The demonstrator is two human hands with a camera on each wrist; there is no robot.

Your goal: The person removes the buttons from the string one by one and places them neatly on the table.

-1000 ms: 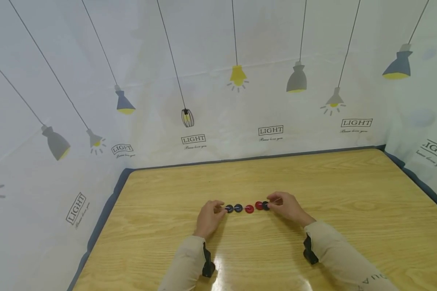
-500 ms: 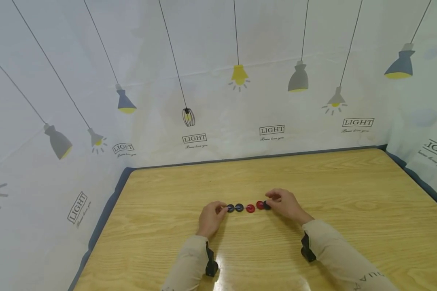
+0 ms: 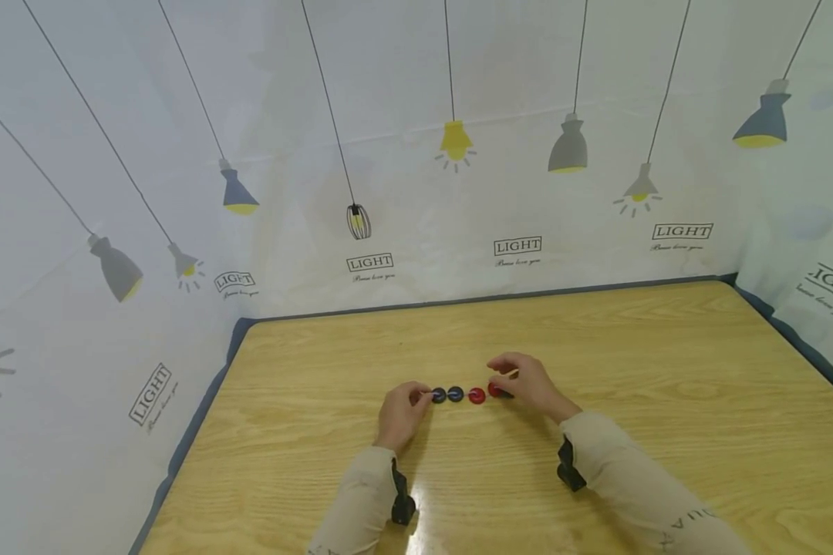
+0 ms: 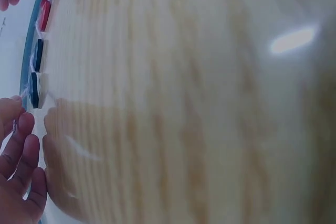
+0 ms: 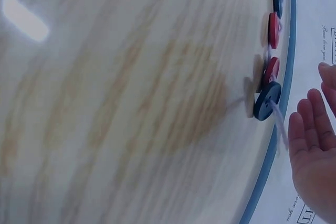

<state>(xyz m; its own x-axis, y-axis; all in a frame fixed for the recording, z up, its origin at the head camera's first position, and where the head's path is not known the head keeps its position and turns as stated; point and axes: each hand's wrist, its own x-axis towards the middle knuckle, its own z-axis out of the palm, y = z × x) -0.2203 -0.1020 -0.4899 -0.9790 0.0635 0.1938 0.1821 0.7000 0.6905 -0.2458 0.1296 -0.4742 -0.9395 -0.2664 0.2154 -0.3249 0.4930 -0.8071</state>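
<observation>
Out in the middle of the wooden desk (image 3: 632, 347) lies a short row of buttons threaded on a pale string (image 5: 278, 118): two dark blue buttons (image 3: 447, 395) on the left, then a red button (image 3: 477, 396), then another red button (image 3: 494, 390) tucked against the right hand (image 3: 524, 383). The right wrist view adds a further dark blue button (image 5: 267, 100) at the near end, tipped up on edge with the string running out of it. The left hand (image 3: 399, 414) sits at the left end of the row, fingers curled in, and it looks as though they pinch the string's end just beside the outermost blue button, though the cord itself is too thin to make out from the head view. The right hand hovers over the other end with fingers curled toward the last buttons; whether they actually grip the string or a button cannot be told, and in the wrist view its fingers (image 5: 310, 145) show straight and apart from the button. As for handling: these are small, light, hard discs, likely slick-faced, so they will slide along the cord and skate on the glossy desk at a nudge. The string is limp and will sag unless held taut. The sensible hold is a fingertip pinch on the cord at each end, or on a button's rim.
</observation>
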